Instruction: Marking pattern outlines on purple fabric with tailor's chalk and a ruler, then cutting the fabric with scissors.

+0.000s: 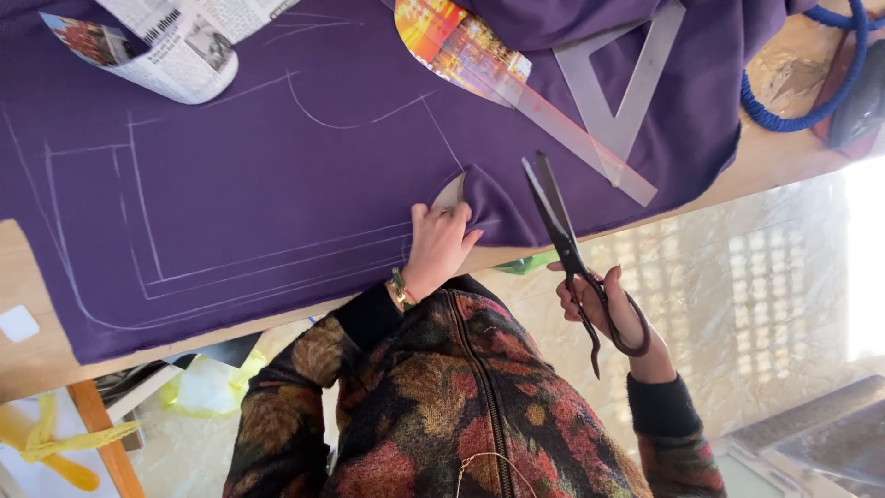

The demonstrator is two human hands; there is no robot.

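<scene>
On the wooden table (37, 267), the purple fabric (277, 184) carries chalk outlines that look uncut, the left hand (441, 242) pinching its near edge, the right hand (613, 309) gripping black scissors (562, 235) just beside that fold.

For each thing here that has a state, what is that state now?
scissors: blades slightly open, held in the right hand
purple fabric: spread on the table, chalk-marked, edge lifted by the left hand
newspaper pattern: curled, lying on the fabric
clear ruler: flat on the fabric
</scene>
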